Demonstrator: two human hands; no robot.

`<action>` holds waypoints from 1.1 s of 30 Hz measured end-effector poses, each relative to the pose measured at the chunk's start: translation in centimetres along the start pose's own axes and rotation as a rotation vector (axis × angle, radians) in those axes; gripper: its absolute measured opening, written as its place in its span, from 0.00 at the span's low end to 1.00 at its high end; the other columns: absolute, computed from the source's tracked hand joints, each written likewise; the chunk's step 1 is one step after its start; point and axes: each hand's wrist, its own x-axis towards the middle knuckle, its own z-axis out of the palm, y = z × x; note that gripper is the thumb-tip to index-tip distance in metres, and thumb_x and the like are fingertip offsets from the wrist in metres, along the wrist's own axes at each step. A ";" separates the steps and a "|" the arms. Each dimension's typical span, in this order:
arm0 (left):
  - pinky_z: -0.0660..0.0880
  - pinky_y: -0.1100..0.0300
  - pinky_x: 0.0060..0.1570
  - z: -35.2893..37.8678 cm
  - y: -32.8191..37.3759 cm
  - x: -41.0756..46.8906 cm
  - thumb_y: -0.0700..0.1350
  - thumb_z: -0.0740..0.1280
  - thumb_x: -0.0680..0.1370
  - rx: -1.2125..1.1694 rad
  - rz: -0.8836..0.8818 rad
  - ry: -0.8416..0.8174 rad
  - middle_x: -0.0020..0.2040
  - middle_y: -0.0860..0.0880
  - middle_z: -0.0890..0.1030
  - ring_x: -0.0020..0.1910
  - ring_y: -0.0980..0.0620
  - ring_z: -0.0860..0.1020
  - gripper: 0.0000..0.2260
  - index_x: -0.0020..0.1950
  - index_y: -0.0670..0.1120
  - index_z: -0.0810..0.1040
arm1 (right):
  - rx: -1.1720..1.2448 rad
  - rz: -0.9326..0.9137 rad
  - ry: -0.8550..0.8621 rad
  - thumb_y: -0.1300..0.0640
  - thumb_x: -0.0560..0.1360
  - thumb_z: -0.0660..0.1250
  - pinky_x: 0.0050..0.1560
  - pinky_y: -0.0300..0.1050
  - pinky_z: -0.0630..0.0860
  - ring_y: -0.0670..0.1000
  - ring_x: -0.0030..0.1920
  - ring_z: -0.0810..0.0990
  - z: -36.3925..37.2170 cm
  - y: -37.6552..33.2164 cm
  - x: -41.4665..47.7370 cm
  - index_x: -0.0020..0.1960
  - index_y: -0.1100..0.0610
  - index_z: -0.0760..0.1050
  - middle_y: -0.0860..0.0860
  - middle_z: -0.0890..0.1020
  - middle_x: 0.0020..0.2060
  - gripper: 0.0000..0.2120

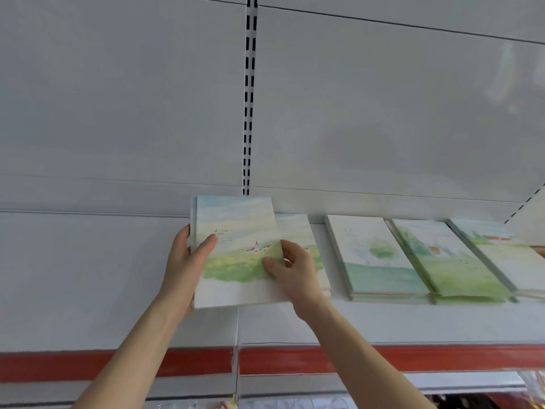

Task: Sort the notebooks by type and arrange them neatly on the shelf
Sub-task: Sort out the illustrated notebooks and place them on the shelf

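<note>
Left hand (183, 262) and right hand (296, 274) grip the notebook (237, 231) between them.

I see the held notebook (236, 231) over the middle of the shelf (118, 276), left hand (182, 270) at its left edge, right hand (295, 273) at its right. It overlaps the first stack (298, 228) behind it. Rightward lies the second stack (374, 255), then the third stack (448, 261) and fourth stack (507, 255) just beside, toward the shelf's right end.

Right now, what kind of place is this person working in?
Probably a stationery shop: a white shelf with a red edge strip, a slotted upright behind, and matching notebooks laid in stacks.
</note>
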 end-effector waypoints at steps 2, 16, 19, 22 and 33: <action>0.76 0.55 0.41 -0.3 -0.4 0.4 0.38 0.65 0.77 0.053 0.008 -0.005 0.48 0.50 0.80 0.44 0.50 0.80 0.12 0.57 0.51 0.72 | 0.001 0.022 0.056 0.69 0.71 0.66 0.42 0.35 0.76 0.49 0.44 0.78 0.3 0.2 -0.3 0.47 0.52 0.75 0.49 0.80 0.43 0.13; 0.73 0.54 0.51 6.0 -4.9 3.5 0.39 0.64 0.76 0.402 0.058 -0.137 0.46 0.53 0.78 0.50 0.47 0.78 0.09 0.56 0.46 0.72 | -0.153 0.061 0.263 0.73 0.72 0.64 0.46 0.45 0.76 0.53 0.43 0.79 -5.4 -0.3 0.9 0.51 0.61 0.74 0.55 0.81 0.45 0.11; 0.69 0.55 0.59 6.4 -6.4 3.9 0.43 0.61 0.78 0.627 0.069 -0.175 0.63 0.45 0.76 0.62 0.45 0.73 0.17 0.66 0.42 0.69 | -0.257 0.114 0.230 0.70 0.74 0.63 0.57 0.51 0.72 0.61 0.57 0.75 -5.5 1.1 1.3 0.60 0.67 0.72 0.62 0.77 0.57 0.15; 0.61 0.59 0.67 6.4 -6.8 3.9 0.40 0.61 0.78 0.701 0.108 -0.154 0.72 0.41 0.66 0.72 0.48 0.62 0.20 0.69 0.40 0.67 | -0.279 0.129 0.197 0.67 0.75 0.63 0.56 0.48 0.71 0.58 0.58 0.75 -5.4 1.9 1.5 0.63 0.63 0.70 0.59 0.77 0.58 0.17; 0.63 0.55 0.65 7.4 -6.5 3.6 0.43 0.62 0.77 0.856 0.049 -0.077 0.65 0.39 0.69 0.66 0.42 0.66 0.23 0.70 0.40 0.63 | -0.316 0.127 0.131 0.63 0.76 0.63 0.48 0.39 0.68 0.48 0.47 0.73 -5.7 2.3 1.9 0.61 0.56 0.69 0.41 0.72 0.40 0.15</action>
